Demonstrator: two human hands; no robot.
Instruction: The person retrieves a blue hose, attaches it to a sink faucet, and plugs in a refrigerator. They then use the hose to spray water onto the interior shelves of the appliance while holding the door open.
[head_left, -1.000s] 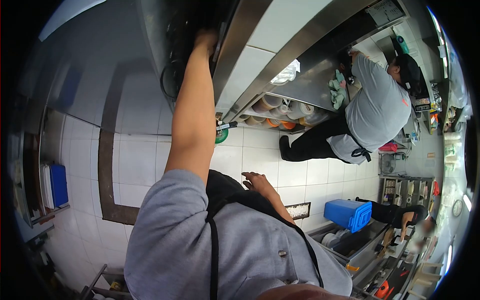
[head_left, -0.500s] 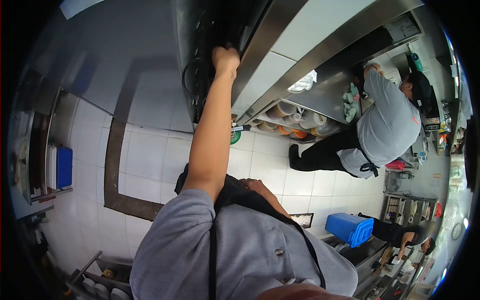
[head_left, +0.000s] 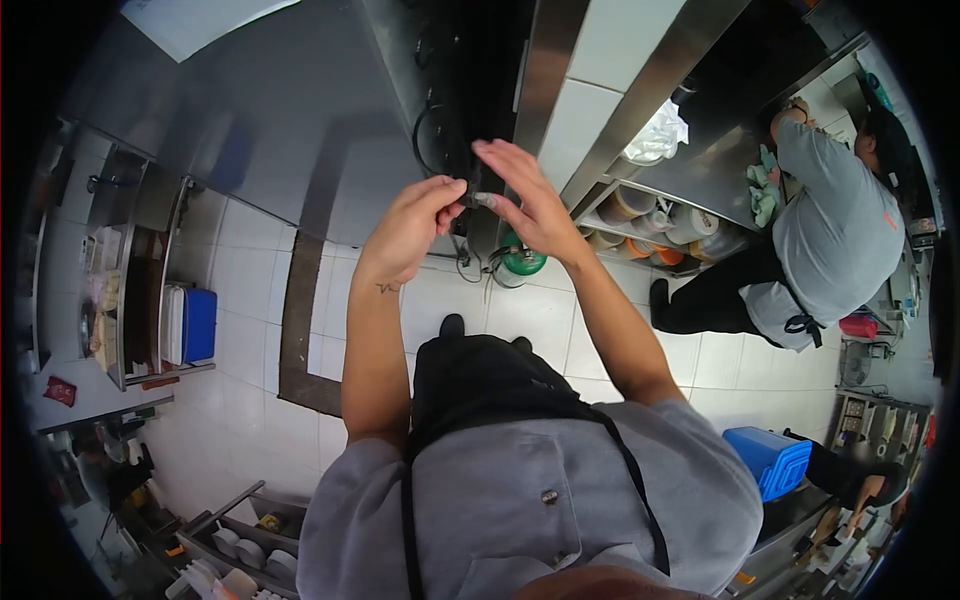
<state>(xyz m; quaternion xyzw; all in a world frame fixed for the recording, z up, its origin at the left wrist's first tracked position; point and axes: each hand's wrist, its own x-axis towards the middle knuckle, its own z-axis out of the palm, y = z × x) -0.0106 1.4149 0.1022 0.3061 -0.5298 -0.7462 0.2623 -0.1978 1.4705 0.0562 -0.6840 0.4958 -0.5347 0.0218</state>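
Observation:
My left hand (head_left: 410, 228) is raised in front of me, thumb and forefinger pinched together on something too small to make out. Facing it, my right hand (head_left: 532, 205) has its fingers stretched out and its thumb apart. A small greyish thing (head_left: 484, 199) shows at the right thumb's tip, close to the left fingertips; I cannot tell what it is. Beyond both hands is a dark recess with a looped black cable (head_left: 418, 135), beside a grey metal panel (head_left: 260, 120).
A green cylinder (head_left: 520, 262) stands on the tiled floor beyond my hands. Tubs (head_left: 690, 224) fill a low shelf at right, where a co-worker in grey (head_left: 840, 210) stands at a counter. A blue bin (head_left: 768, 460) is at lower right, a blue box (head_left: 196, 324) at left.
My left hand has come back from the dark recess toward me. My right hand has risen from beside the apron to meet it. The view has shifted, showing more of the left side.

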